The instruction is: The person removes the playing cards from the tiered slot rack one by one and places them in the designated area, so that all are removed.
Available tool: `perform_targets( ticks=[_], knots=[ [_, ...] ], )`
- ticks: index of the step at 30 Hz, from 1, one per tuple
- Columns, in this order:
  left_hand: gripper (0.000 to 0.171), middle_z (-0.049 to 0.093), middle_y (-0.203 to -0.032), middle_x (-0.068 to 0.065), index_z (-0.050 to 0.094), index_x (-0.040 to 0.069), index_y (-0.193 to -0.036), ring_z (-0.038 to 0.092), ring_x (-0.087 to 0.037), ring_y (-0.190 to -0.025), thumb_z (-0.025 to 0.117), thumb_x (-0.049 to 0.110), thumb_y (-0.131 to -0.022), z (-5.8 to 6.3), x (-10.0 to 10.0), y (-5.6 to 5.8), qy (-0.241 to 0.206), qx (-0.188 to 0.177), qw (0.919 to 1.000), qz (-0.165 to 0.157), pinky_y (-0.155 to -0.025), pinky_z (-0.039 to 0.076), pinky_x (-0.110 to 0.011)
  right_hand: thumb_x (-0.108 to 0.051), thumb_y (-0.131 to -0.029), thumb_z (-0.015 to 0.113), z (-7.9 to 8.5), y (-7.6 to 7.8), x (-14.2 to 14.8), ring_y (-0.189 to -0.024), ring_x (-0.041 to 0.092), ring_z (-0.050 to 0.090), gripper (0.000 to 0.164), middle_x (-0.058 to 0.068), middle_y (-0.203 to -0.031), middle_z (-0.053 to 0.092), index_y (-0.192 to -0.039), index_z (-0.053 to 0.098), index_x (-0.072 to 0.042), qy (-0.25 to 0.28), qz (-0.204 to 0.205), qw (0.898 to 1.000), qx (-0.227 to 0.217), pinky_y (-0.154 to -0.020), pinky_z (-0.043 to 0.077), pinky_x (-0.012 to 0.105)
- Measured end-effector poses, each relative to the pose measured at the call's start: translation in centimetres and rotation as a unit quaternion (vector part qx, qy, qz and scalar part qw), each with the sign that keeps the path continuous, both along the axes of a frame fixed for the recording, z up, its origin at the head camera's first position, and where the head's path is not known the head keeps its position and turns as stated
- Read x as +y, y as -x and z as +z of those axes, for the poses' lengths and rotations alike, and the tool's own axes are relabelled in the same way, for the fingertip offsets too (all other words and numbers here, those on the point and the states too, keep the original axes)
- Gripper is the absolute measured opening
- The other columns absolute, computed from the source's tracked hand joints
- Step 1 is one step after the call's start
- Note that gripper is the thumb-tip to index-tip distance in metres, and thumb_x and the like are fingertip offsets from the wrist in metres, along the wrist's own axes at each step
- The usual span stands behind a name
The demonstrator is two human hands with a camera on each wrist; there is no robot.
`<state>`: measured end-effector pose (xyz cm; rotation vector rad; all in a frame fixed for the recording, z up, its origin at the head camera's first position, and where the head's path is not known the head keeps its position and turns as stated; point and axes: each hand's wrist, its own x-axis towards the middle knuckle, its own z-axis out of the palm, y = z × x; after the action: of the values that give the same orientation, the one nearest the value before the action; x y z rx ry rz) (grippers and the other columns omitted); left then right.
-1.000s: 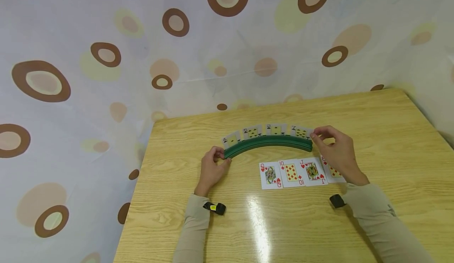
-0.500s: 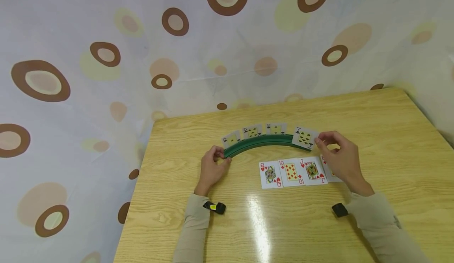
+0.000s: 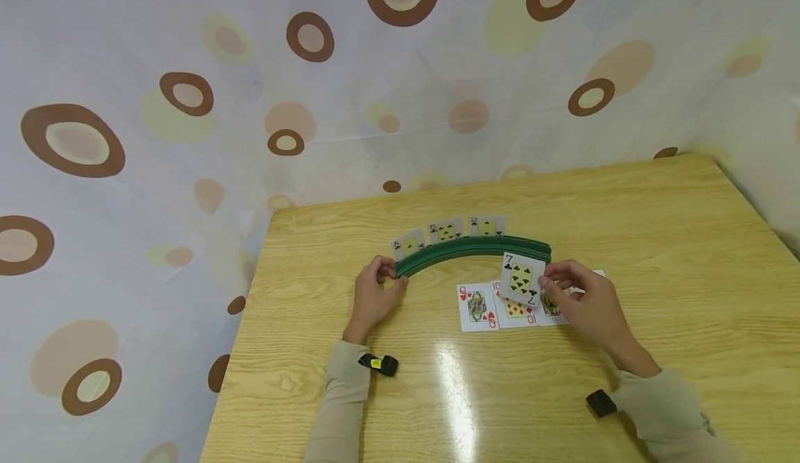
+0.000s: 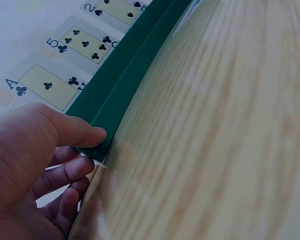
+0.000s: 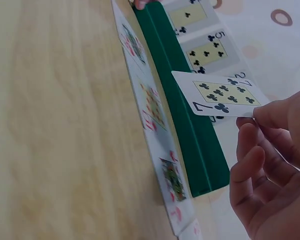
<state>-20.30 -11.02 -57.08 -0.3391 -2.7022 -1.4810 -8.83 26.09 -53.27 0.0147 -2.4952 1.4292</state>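
My right hand pinches the seven of clubs by its right edge, thumb in front. The card is held face up in the air, over the front of the green curved card holder and overlapping the ten of diamonds in the head view. At the holder's left end, my left hand grips it, with the thumb lying on top. Standing in the holder are the ace of clubs, the five of clubs and a black two.
In front of the holder, a face-up row on the wooden table has the queen of hearts, the ten and the jack of hearts. A fourth card is mostly behind my right hand. Patterned cloth hangs behind the table.
My right hand has pulled the seven of clubs out of the holder's right end and brought it toward me and left, over the row. My left hand stays on the holder.
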Motion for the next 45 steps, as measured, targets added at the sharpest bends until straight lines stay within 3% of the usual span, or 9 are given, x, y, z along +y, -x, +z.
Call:
perform_targets(
  ticks=[8,15,22,33,45],
  knots=[
    [0.027,0.073,-0.105,-0.016,0.069,0.003,-0.118,0.063,-0.027,-0.103,0.082,0.008,-0.094,0.3,0.2,0.0,-0.005,-0.006,1.0000,-0.002,-0.092,0.045,-0.030,-0.010,-0.102,0.077,-0.4,-1.2,-1.8,-0.084,-0.005,0.063,0.012,0.005,-0.096,0.077,-0.114,0.076,-0.007,0.001,0.046,0.998,-0.030,-0.067,0.052,0.018],
    [0.028,0.073,-0.105,-0.016,0.069,0.003,-0.118,0.062,-0.026,-0.103,0.082,0.007,-0.094,0.4,0.2,-0.1,-0.002,-0.011,0.9999,0.001,-0.092,0.044,-0.030,-0.009,-0.099,0.079,-0.9,-2.0,-2.7,-0.084,-0.003,0.064,0.016,0.000,-0.094,0.078,-0.114,0.075,-0.007,-0.001,0.099,0.994,-0.054,-0.068,0.052,0.021],
    [0.028,0.073,-0.105,-0.016,0.069,0.003,-0.118,0.063,-0.028,-0.104,0.082,0.007,-0.094,0.3,0.1,-0.1,0.000,-0.009,1.0000,0.003,-0.092,0.045,-0.030,-0.004,-0.094,0.082,-1.9,-2.5,-3.1,-0.074,-0.003,0.067,0.021,-0.005,-0.088,0.080,-0.113,0.074,-0.005,-0.008,0.155,0.986,-0.066,-0.066,0.055,0.023],
    [0.028,0.073,-0.105,-0.015,0.069,0.003,-0.118,0.063,-0.026,-0.104,0.082,0.008,-0.094,0.4,0.1,-0.3,-0.001,-0.008,1.0000,0.004,-0.092,0.045,-0.029,-0.004,-0.091,0.084,-2.2,-2.8,-4.0,-0.065,-0.003,0.065,0.040,-0.010,-0.085,0.079,-0.128,0.071,-0.002,-0.027,0.205,0.975,-0.080,-0.066,0.055,0.023],
    [0.027,0.073,-0.104,-0.015,0.070,0.005,-0.117,0.064,-0.027,-0.102,0.082,0.010,-0.094,0.2,-0.1,-0.1,-0.006,-0.004,1.0000,-0.002,-0.092,0.046,-0.030,-0.005,-0.089,0.087,-2.1,-2.8,-3.9,-0.065,-0.003,0.065,0.044,-0.010,-0.085,0.077,-0.129,0.070,-0.005,-0.033,0.225,0.970,-0.086,-0.067,0.056,0.022]
  ],
)
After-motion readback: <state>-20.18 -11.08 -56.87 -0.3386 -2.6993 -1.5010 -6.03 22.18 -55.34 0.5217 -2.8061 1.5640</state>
